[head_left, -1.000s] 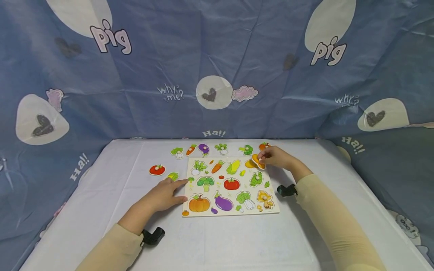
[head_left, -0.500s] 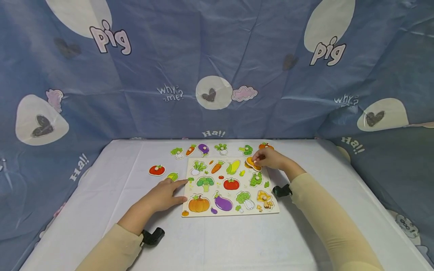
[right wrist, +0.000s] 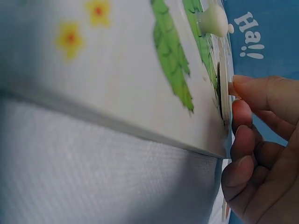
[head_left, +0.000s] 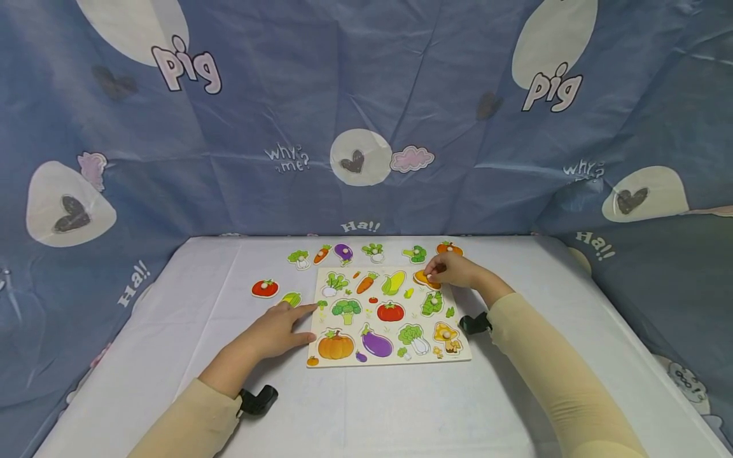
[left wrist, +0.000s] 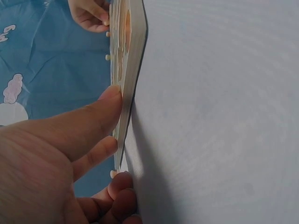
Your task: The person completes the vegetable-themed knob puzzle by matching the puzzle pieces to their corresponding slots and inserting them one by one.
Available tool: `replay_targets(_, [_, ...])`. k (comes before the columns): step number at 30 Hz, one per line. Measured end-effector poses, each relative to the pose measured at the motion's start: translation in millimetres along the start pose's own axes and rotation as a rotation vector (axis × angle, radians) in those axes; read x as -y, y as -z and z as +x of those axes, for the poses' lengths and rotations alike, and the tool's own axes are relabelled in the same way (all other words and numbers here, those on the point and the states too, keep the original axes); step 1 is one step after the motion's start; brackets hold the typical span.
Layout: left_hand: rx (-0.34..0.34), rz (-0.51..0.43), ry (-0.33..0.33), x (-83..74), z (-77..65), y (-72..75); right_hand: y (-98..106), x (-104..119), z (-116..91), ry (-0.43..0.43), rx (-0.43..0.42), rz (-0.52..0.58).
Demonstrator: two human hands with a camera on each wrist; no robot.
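My left hand rests at the left edge of a wooden vegetable puzzle board. Its thumb and index fingertip touch the board's edge, and the other fingers are bent near the table. At the board's back right corner my right hand pinches the small knob of an orange-yellow puzzle piece. The right wrist view shows this piece edge-on, close over the board, its outer part hidden by fingers in the head view. Knobbed green and mushroom pieces sit in the board nearby.
Behind the board lie knobbed broccoli, pumpkin, eggplant, carrot and other pieces. A tomato piece and a partly hidden green piece lie left. A blue printed cloth hangs behind the table.
My right hand has moved a little left and down, bringing the orange-yellow piece from a tilt over the board's right edge to nearly flat at the back right corner. The left hand stays put.
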State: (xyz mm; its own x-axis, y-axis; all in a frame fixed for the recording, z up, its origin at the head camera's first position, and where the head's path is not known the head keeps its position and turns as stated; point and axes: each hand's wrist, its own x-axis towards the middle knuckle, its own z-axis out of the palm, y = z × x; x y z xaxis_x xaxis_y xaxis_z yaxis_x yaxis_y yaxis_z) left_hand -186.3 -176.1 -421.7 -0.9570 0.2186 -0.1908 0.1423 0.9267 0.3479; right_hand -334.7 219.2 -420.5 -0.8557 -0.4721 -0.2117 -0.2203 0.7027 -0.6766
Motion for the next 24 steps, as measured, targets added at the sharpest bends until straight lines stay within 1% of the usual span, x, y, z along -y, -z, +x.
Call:
replay_targets(4, [-0.001,0.007,-0.001,0.9,0.7,-0.8,-0.4,-0.1,-0.1,0.001,-0.007,-0.017])
replay_targets(9, [-0.007,0.011,-0.001,2.9,3.0,-2.6,-1.8,-2.9,1.3,0.027,-0.018,-0.049])
replay_targets(14, [-0.011,0.007,-0.003,3.7,3.6,-4.3,-3.5,-2.6,2.7,0.008,-0.025,-0.059])
replay_targets(16, [-0.012,0.008,-0.002,3.6,4.0,-4.6,-3.6,-1.1,2.6,-0.006,-0.027,-0.057])
replay_targets(24, [-0.011,0.012,0.003,4.2,5.0,-4.8,-2.1,-0.8,4.5,0.021,-0.027,-0.041])
